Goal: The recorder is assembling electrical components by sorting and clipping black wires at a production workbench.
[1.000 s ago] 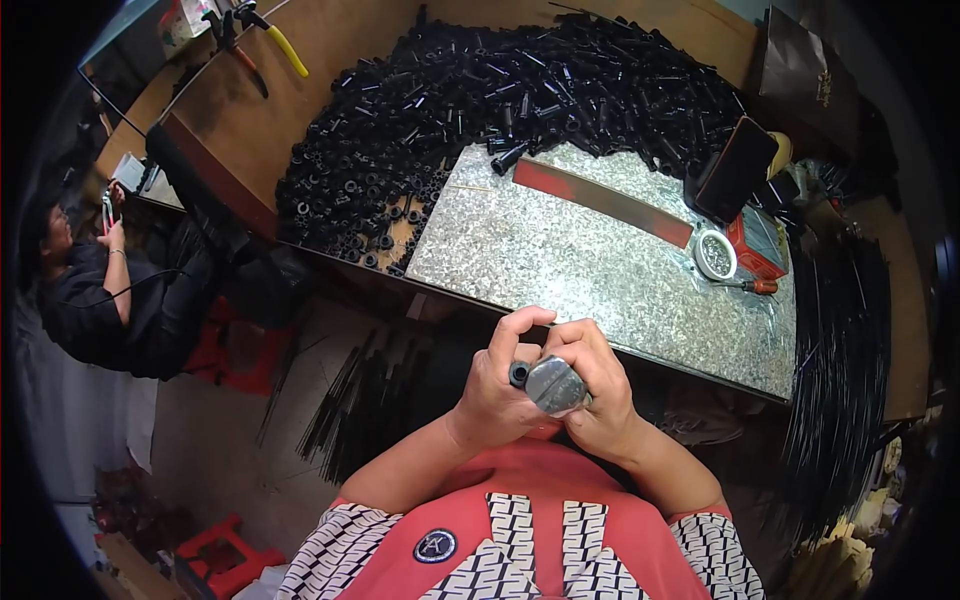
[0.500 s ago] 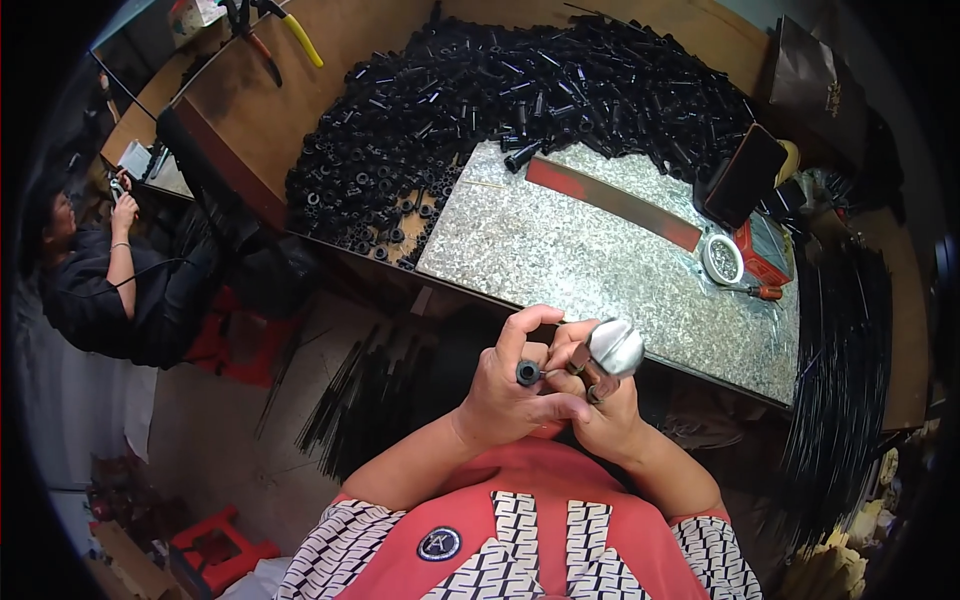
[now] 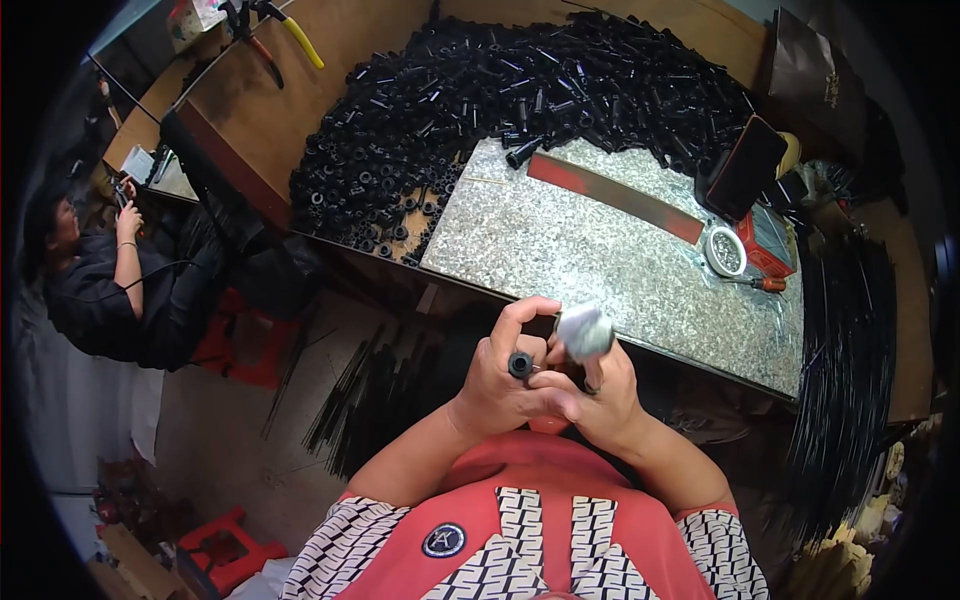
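Observation:
My left hand (image 3: 500, 385) is closed around a small black tubular piece (image 3: 520, 364), its round open end facing up. The index finger of that hand bends over the top. Close beside it, my right hand (image 3: 612, 405) grips a tool with a rounded silver metal head (image 3: 585, 332), smeared by motion. The tool's lower part is hidden by the fingers, so its exact kind does not show. Both hands meet in front of my chest, just short of the table edge.
Black tubular parts (image 3: 500, 90) lie heaped behind the speckled tabletop (image 3: 560, 240). On it are a red-brown bar (image 3: 615, 200), a white cup (image 3: 725, 251) and a screwdriver (image 3: 766, 285). A phone (image 3: 752, 165) stands at right, near bundled black rods (image 3: 840, 340). A co-worker (image 3: 110, 270) sits at left.
The silver-headed tool in my right hand has shifted left and slightly up, now blurred and hiding more of the fingers. My left hand still holds the black piece, hardly moved.

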### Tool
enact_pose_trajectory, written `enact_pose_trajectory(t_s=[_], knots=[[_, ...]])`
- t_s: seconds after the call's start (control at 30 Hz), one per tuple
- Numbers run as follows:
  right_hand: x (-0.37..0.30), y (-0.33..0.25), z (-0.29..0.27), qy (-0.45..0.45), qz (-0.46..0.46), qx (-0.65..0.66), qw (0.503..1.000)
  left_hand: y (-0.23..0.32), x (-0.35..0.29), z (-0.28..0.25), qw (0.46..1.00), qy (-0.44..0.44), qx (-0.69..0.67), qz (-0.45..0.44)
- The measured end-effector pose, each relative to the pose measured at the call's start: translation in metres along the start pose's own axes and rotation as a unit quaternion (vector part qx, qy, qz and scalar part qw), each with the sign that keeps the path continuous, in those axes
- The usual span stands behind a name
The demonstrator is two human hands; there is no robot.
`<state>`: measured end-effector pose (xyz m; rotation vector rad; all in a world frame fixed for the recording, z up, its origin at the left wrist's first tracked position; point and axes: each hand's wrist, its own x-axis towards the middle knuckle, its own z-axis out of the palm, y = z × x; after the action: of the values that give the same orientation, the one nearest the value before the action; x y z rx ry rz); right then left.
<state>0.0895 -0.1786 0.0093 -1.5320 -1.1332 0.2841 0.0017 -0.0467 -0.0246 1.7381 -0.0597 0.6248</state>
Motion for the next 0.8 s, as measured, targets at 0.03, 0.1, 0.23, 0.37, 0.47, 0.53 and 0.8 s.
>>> enact_pose_trajectory(t_s=[0.03,0.1,0.23,0.37,0.47,0.53,0.8], knots=[[0.002,-0.003,-0.003,-0.014,0.000,-0.021,1.000,-0.002,-0.002,-0.002,0.999,0.009,-0.046,-0.009],[0.001,-0.013,-0.011,-0.050,0.067,-0.012,0.996,-0.001,-0.002,-0.008,0.993,0.020,-0.108,-0.051],[-0.005,-0.020,-0.027,-0.145,0.135,-0.059,0.978,0.017,-0.006,-0.032,0.983,0.074,-0.132,-0.100],[-0.020,-0.014,-0.050,-0.125,-0.005,-0.275,0.953,0.000,0.006,-0.034,0.984,0.055,-0.136,-0.097],[-0.023,-0.028,-0.054,-0.150,-0.023,-0.376,0.914,0.002,0.002,-0.037,0.985,0.063,-0.128,-0.095],[-0.024,-0.030,-0.050,-0.142,-0.050,-0.400,0.904,0.002,0.002,-0.031,0.986,0.062,-0.125,-0.094],[-0.023,-0.031,-0.048,-0.099,-0.094,-0.456,0.879,0.014,0.007,-0.019,0.988,0.059,-0.117,-0.085]])
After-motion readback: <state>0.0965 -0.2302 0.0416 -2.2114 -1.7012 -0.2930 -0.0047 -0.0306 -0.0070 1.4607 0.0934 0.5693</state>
